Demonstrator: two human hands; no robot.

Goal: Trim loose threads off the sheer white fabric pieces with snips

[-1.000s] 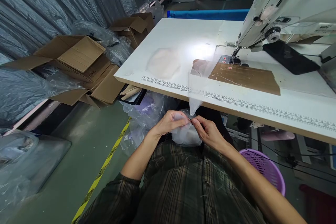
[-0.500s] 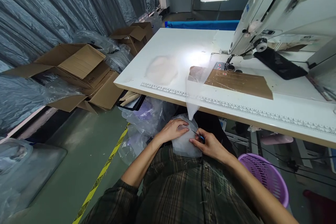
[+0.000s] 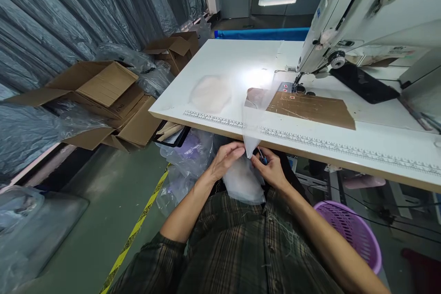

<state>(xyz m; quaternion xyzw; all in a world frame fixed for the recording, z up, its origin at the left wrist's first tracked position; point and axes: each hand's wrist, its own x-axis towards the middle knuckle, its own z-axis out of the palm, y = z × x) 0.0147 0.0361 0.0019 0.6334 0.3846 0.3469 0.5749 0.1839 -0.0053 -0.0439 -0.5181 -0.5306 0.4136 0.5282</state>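
Left hand [image 3: 227,161] and right hand [image 3: 270,166] beside the tip of a sheer strip [image 3: 252,124], which overhangs the worktop [image 3: 227,60].
Right fingers hold a small blue tool [image 3: 263,160] — left fingers' grip unclear — with sheer white material [image 3: 244,181] lying just below both.

No text reads clearly: print on the cardboard box [image 3: 106,85], ruler scale [image 3: 310,140] and yellow tape [image 3: 139,220] is too small

Sheer cloth [image 3: 251,131], smooth tabletop [image 3: 225,57], plastic basket [image 3: 374,251]
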